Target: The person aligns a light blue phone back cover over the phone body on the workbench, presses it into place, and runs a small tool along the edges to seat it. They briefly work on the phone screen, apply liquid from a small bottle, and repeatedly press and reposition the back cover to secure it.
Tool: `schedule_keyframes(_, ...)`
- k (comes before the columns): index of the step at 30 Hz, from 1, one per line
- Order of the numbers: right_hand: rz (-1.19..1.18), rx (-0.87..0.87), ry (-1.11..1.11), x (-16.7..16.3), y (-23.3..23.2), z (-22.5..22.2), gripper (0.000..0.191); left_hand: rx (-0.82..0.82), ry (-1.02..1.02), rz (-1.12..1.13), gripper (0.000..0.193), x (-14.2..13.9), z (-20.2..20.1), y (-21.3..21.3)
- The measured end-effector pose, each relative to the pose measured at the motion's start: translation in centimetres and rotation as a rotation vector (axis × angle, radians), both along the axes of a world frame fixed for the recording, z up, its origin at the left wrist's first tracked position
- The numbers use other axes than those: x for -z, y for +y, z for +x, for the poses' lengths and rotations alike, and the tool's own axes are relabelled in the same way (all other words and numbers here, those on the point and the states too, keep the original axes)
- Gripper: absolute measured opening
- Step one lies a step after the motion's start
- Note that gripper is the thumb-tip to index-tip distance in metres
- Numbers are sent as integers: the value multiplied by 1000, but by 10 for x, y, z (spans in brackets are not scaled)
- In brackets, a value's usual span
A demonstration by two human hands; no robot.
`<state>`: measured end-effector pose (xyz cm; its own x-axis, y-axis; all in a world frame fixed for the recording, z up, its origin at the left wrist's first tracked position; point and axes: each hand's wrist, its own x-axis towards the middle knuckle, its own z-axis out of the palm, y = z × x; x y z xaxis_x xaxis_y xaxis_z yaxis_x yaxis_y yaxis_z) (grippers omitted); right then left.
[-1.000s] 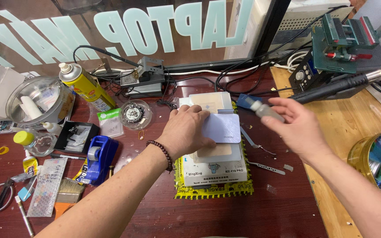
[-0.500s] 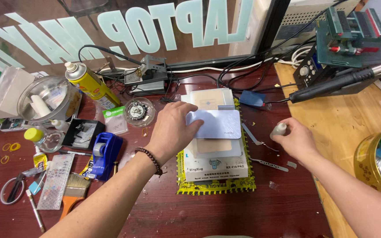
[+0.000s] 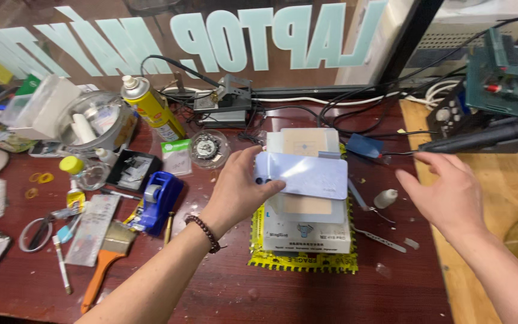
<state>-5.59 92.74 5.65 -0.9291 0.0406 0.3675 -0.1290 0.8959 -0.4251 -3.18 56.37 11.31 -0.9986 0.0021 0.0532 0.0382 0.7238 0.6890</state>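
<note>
Left hand (image 3: 238,192) grips a pale blue phone (image 3: 304,175) above a white box (image 3: 307,231); right hand (image 3: 451,192) hovers open near a small white bottle (image 3: 385,198).

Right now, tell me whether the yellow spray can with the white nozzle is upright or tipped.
Tilted: the yellow spray can stands on the dark red table, leaning with its nozzle toward the upper left.

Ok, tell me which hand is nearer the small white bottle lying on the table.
Right. The right hand hovers just beside the small white bottle; the left hand holds the phone farther left.
</note>
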Motion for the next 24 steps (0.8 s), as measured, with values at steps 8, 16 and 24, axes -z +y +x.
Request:
schedule_keyframes(8, -38, -464, -143, -63, -108, -32, 25, 163, -206, -167, 116, -9, -15, 8)
schedule_keyframes(16, 14, -396, -261, -63, -113, -43, 21, 21, -419, 261, 96, 9, -33, 2)
schedule_keyframes(24, -75, -480, -124, -55, -125, -41, 15, -59, -530, 315, 80, 3, -34, 6)
